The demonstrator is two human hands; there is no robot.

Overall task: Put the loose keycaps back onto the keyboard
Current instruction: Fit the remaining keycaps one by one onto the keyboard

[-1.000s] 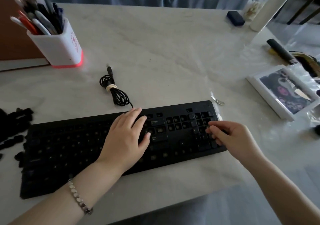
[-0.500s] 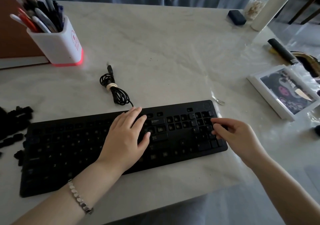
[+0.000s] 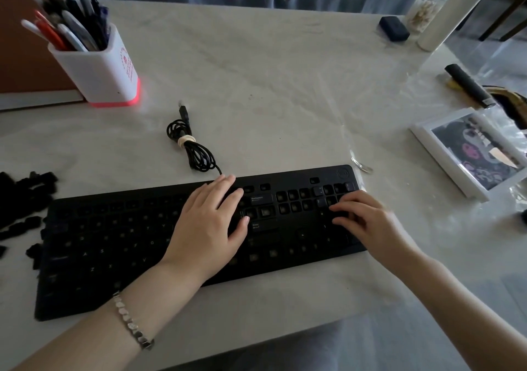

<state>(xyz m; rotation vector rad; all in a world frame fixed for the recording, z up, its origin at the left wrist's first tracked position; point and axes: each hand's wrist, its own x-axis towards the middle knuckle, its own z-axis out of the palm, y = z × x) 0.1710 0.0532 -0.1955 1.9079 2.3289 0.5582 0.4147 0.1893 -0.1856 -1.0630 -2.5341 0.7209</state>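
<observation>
A black keyboard (image 3: 114,242) lies across the near part of the white table; many of its key sockets are bare. My left hand (image 3: 208,225) rests flat on its middle, fingers straight, holding nothing. My right hand (image 3: 368,222) is over the number pad at the right end, its fingertips pressing down on the keys there. I see no keycap between those fingers. A pile of loose black keycaps (image 3: 25,199) lies on the table past the keyboard's left end, beyond both hands.
The keyboard's coiled cable (image 3: 191,148) lies behind it. A white pen holder (image 3: 99,71) stands at the back left. A framed picture (image 3: 470,154), a black cylinder (image 3: 467,85), a metal ring (image 3: 362,166), a dark block (image 3: 393,28) and a white bottle (image 3: 450,14) are on the right.
My right hand moved slightly up and left over the number pad and its fingers spread out onto the keys. My left hand stayed in place.
</observation>
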